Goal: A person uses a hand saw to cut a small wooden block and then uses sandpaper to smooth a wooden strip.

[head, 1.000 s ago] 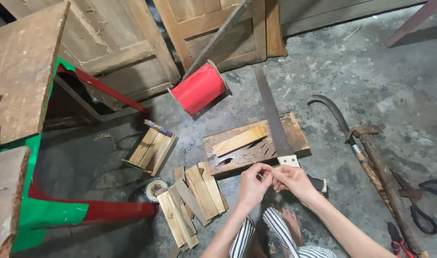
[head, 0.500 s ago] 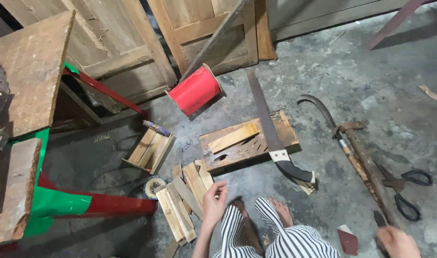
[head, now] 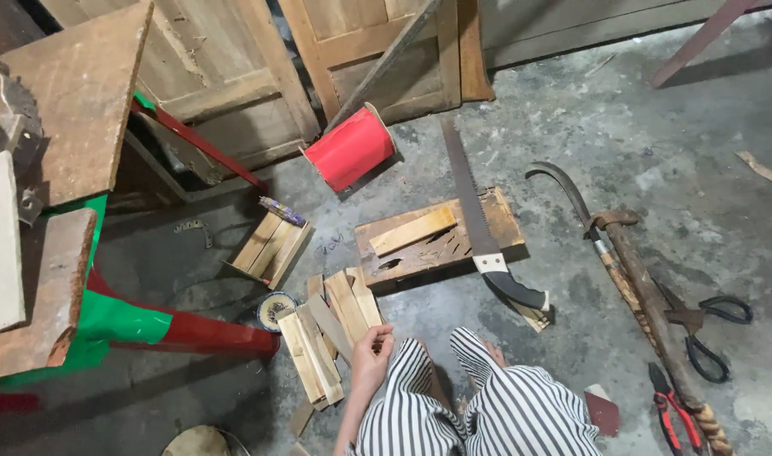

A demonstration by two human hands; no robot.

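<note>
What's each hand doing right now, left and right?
Left hand: fingers curled, touching the wood slats; grasp unclear.
Right hand: out of view.

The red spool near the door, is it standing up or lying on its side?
On its side. The red spool lies on the floor, its round tan end facing sideways, not down.

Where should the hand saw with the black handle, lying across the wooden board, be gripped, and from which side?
Grip the hand saw with the black handle by its curved black handle, coming from the near side. The handle hangs off the flat wooden board toward the striped legs, free of the floor clutter, while the long toothed blade points away, so a near-side reach probably avoids the teeth.
</note>
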